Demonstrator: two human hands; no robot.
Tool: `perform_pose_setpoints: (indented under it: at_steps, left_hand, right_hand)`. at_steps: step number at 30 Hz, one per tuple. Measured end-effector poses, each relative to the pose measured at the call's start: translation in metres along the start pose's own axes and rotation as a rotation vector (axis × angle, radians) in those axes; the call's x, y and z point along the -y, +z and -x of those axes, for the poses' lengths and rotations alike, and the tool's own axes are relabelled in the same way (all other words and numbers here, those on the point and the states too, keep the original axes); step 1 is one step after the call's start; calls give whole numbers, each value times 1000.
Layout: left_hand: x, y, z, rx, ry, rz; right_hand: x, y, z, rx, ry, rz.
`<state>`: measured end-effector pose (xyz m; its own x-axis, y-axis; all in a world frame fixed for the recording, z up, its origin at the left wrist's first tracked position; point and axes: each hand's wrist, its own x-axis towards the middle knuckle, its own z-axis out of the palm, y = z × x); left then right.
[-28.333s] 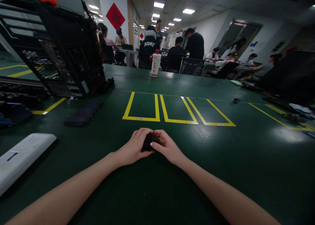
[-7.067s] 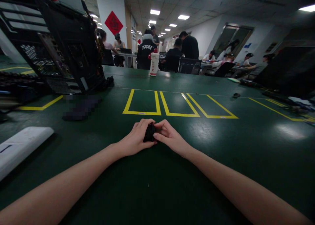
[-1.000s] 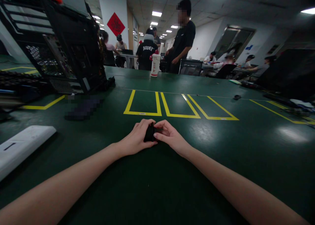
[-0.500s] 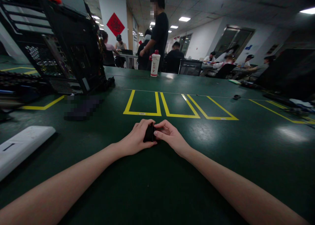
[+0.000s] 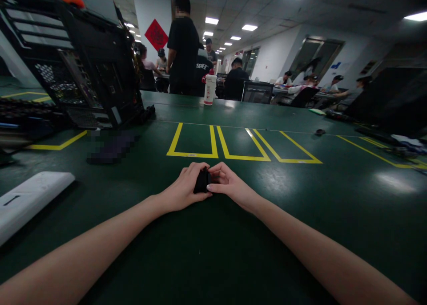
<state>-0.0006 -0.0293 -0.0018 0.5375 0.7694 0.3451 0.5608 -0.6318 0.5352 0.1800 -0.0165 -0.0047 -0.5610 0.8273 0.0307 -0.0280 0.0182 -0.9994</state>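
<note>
Both my hands rest together on the dark green table [image 5: 213,251], just in front of three yellow taped rectangles [image 5: 193,140]. My left hand [image 5: 183,189] is curled round a small black object [image 5: 202,182] and holds it upright on the table. My right hand [image 5: 230,187] is closed against the object's right side, thumb and fingers pinching it. Most of the object is hidden by my fingers, so I cannot make out what it is.
A black open computer case [image 5: 90,69] stands at the back left. A white flat device [image 5: 30,198] lies at the left edge. A white bottle with a red cap [image 5: 210,87] stands at the far side. A person in black [image 5: 182,46] stands behind the table; others sit beyond.
My hands and the black object have stayed in place. The standing person in black has walked left behind the table.
</note>
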Motion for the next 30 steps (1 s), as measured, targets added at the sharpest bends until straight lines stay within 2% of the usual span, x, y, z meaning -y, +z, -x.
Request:
perform_pose_setpoints:
  at_steps: [5, 14, 18, 24, 30]
  left_hand:
    - [-5, -5, 0, 64, -17, 16]
    - [-7, -7, 0, 45, -15, 44]
    - [-4, -4, 1, 23, -16, 58]
    - [2, 0, 1, 20, -23, 41]
    - [-4, -4, 1, 20, 0, 47]
  right_hand:
    - [0, -1, 1, 15, -22, -1]
    - [-4, 3, -1, -74, -28, 31]
    - [-4, 1, -1, -60, 5, 60]
    - [-4, -1, 0, 9, -60, 23]
    - [-5, 3, 0, -40, -63, -21]
